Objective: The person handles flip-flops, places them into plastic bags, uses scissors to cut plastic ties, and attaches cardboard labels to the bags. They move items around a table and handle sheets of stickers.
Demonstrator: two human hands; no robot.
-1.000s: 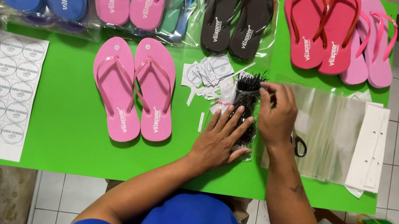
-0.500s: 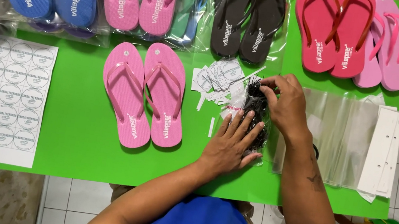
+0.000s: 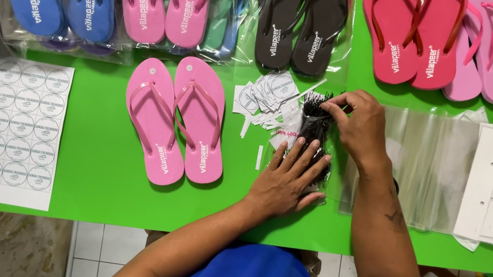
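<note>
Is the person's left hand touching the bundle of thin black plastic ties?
Touching. The head view shows the left hand lying flat on the bundle of thin black plastic ties, its fingers overlapping the bundle's lower end.

Both hands, left hand [image 3: 288,177] flat and right hand [image 3: 359,125] pinching, work a black fastener bundle [image 3: 313,124].

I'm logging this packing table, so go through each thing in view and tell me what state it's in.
Left hand: flat, pressing on the bundle of black ties.
Right hand: fingertips pinching at the bundle's top.
Bundle of black ties: lying on the table, held down.
Loose pink flip-flops: unbagged, side by side, straps up.
Black flip-flops: bagged in clear plastic.
Clear bags: empty, stacked flat.
Sticker sheet: flat, rounds still on it.
</note>
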